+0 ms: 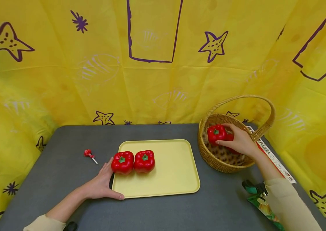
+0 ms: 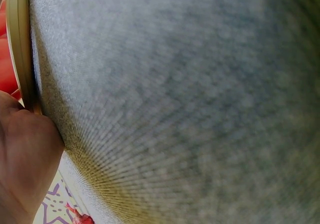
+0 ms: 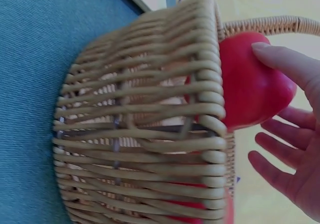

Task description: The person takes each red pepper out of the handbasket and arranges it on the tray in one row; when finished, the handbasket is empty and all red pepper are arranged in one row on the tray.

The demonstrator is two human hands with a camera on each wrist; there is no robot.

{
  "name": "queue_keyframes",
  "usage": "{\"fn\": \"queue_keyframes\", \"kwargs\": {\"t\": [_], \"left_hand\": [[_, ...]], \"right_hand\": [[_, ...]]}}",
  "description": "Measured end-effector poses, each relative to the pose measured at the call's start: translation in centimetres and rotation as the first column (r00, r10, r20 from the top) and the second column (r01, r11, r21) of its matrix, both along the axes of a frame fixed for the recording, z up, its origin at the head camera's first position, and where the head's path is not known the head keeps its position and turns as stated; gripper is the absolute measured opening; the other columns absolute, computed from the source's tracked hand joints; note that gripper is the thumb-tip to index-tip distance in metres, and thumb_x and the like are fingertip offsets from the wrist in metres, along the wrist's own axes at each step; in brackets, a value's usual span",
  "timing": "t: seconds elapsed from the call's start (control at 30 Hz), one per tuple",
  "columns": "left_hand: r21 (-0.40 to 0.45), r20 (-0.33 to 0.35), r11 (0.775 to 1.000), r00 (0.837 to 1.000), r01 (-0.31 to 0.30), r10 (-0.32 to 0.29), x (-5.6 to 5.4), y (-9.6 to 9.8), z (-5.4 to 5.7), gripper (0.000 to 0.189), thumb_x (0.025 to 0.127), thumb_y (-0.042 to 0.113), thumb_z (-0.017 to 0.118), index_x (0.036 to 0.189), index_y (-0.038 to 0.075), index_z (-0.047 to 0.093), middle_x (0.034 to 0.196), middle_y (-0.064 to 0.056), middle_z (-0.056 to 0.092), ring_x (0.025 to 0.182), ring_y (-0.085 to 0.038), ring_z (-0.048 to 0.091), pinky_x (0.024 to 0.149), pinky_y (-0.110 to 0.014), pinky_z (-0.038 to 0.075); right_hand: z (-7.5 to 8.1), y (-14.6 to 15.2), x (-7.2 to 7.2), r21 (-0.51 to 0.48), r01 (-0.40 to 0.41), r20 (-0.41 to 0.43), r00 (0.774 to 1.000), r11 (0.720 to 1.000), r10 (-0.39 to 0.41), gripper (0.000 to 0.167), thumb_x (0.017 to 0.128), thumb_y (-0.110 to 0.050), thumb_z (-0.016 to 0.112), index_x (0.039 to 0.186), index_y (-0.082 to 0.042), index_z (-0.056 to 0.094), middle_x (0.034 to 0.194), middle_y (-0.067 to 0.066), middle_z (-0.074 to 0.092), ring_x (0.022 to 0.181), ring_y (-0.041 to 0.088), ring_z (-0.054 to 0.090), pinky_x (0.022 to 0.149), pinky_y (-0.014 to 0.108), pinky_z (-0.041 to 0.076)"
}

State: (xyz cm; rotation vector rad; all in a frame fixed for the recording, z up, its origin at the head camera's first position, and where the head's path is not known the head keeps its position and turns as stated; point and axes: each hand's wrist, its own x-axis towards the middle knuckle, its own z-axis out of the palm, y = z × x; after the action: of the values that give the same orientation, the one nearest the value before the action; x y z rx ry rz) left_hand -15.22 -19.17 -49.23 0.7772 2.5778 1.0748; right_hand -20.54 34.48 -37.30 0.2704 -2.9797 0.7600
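My right hand [image 1: 239, 140] holds a red bell pepper [image 1: 216, 134] with a green stem at the top of a wicker basket [image 1: 219, 163]. In the right wrist view, the thumb lies on this bell pepper [image 3: 245, 84], which stands partly above the rim. More red shows lower inside the basket, partly hidden by the hand and the weave. My left hand [image 1: 102, 183] is spread at the near left corner of a pale yellow tray [image 1: 174, 170], touching its edge. Two more red bell peppers [image 1: 122, 162] [image 1: 144, 161] sit side by side on the tray's left half.
A red lollipop [image 1: 88, 153] lies left of the tray. Behind the basket's right side is a flat box marked PASTA [image 1: 272, 157]. A green patterned item [image 1: 262, 202] lies by the right sleeve. The basket's tall handle [image 1: 243, 97] arches overhead, and yellow cloth surrounds the grey table [image 1: 165, 211].
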Motion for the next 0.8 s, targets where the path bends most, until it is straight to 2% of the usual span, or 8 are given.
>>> {"fn": "queue_keyframes", "kwargs": {"t": [0.27, 0.47, 0.67, 0.8], "left_hand": [[-0.016, -0.001, 1.000, 1.000, -0.001, 0.001, -0.1, -0.1, 0.0, 0.126, 0.065, 0.054, 0.085, 0.154, 0.002, 0.012, 0.157, -0.027, 0.007, 0.143, -0.048, -0.003, 0.107, -0.070, 0.000], [-0.018, -0.002, 1.000, 1.000, 0.001, -0.001, -0.1, -0.1, 0.0, 0.125, 0.065, 0.054, 0.084, 0.154, 0.003, 0.013, 0.158, -0.026, 0.009, 0.143, -0.048, -0.003, 0.107, -0.069, 0.000], [-0.020, 0.004, 1.000, 1.000, -0.003, 0.003, -0.1, 0.0, 0.2, 0.125, 0.065, 0.054, 0.084, 0.154, 0.002, 0.014, 0.158, -0.026, 0.009, 0.144, -0.047, -0.004, 0.108, -0.069, 0.000], [-0.023, 0.008, 1.000, 1.000, -0.007, 0.007, 0.0, 0.0, 0.2, 0.126, 0.065, 0.055, 0.084, 0.154, 0.002, 0.013, 0.157, -0.027, 0.008, 0.144, -0.047, -0.003, 0.108, -0.069, 0.000]], "right_hand": [[-0.8, -0.5, 1.1, -0.134, 0.075, 0.022, 0.997, 0.988, -0.073, 0.082, 0.081, -0.048, 0.076, 0.141, -0.007, 0.039, 0.130, 0.025, 0.054, 0.113, 0.043, 0.056, 0.090, 0.057, 0.047], [-0.8, -1.1, 2.0, -0.180, 0.110, 0.025, 0.994, 0.977, -0.107, 0.083, 0.081, -0.049, 0.076, 0.142, -0.009, 0.037, 0.133, 0.024, 0.051, 0.113, 0.043, 0.056, 0.088, 0.056, 0.049], [-0.4, -1.7, 2.6, -0.236, 0.112, 0.048, 0.993, 0.965, -0.104, 0.084, 0.082, -0.047, 0.076, 0.144, -0.009, 0.034, 0.137, 0.023, 0.047, 0.115, 0.042, 0.056, 0.088, 0.055, 0.050], [-0.2, -2.1, 2.8, -0.253, 0.089, 0.035, 0.996, 0.963, -0.083, 0.084, 0.082, -0.045, 0.077, 0.145, -0.010, 0.035, 0.137, 0.021, 0.048, 0.115, 0.042, 0.057, 0.088, 0.054, 0.051]]}}
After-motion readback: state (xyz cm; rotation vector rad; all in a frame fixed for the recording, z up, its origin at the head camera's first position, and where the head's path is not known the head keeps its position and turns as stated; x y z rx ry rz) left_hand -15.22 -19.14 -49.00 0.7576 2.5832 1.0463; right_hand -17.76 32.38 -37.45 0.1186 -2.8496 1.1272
